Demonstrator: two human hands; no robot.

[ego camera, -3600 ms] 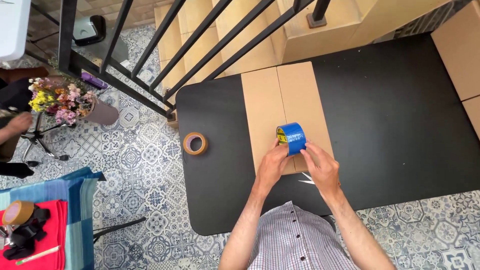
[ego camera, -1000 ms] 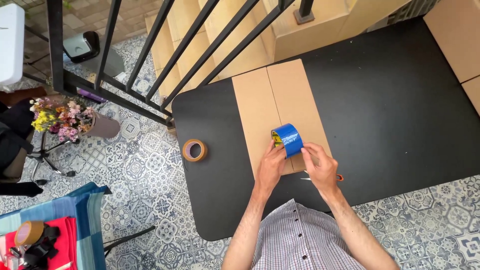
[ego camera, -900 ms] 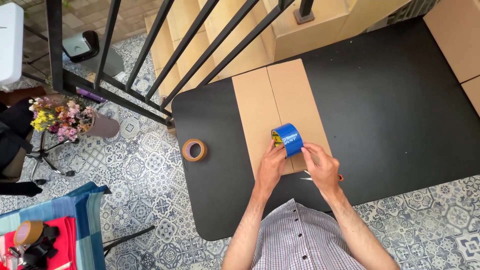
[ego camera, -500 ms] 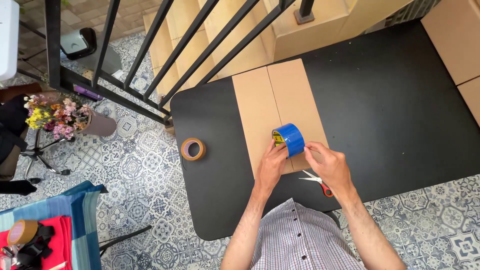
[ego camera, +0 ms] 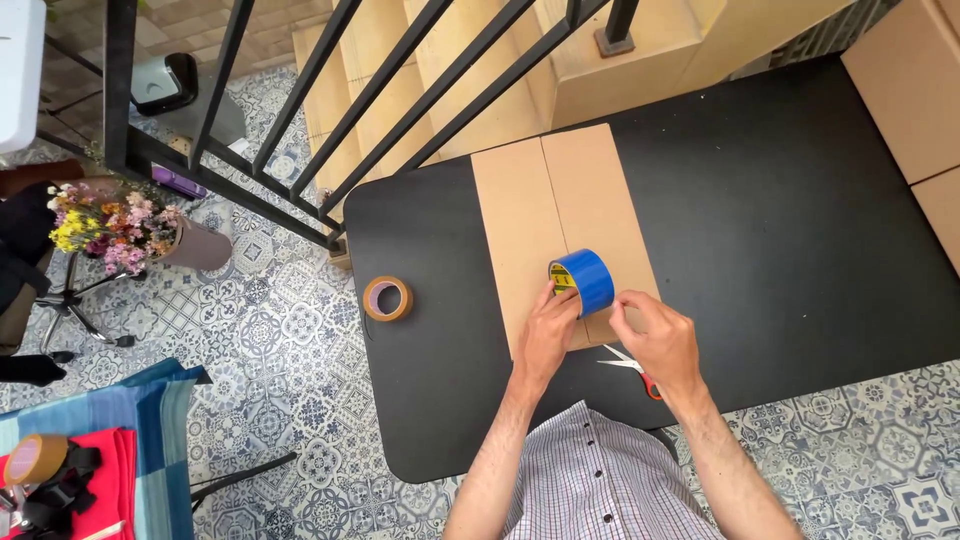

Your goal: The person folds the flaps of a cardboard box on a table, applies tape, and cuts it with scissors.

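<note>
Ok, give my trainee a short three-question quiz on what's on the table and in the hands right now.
1. True or false: the left hand holds the blue tape roll over the flat cardboard box.
2. Where do the scissors lie? A) on the cardboard, B) on the black table beside the right hand, C) on the tiled floor.
3. Which thing sits at the table's left edge, apart from both hands?

Key
1. True.
2. B; they are partly hidden by the right hand.
3. The brown tape roll.
</note>
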